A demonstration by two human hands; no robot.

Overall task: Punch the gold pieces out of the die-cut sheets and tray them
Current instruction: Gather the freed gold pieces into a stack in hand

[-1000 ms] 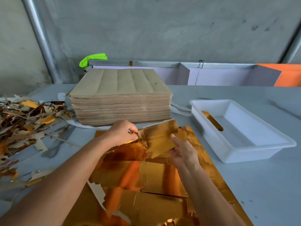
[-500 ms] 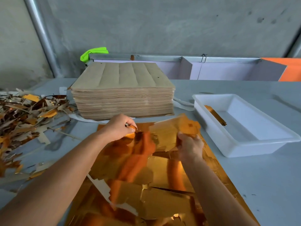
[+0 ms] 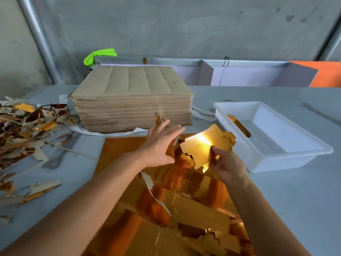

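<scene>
Head view: right hand [image 3: 227,164] pinches a shiny gold die-cut card piece [image 3: 204,145] above the gold foil sheet [image 3: 129,154]; left hand [image 3: 159,145] hovers with its grip spread, fingers straight.

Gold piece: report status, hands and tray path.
Right hand pinches the gold piece, clear of the sheet. Left hand open beside it. White tray to the right, path unobstructed.

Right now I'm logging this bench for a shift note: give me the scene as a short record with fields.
left hand: open, fingers spread, beside the piece
right hand: pinches gold piece
piece: lifted above the gold sheet
tray: white, right of sheet, holds gold pieces at its left wall
stack: brown sheets, behind the hands
scraps: pile at left
</scene>
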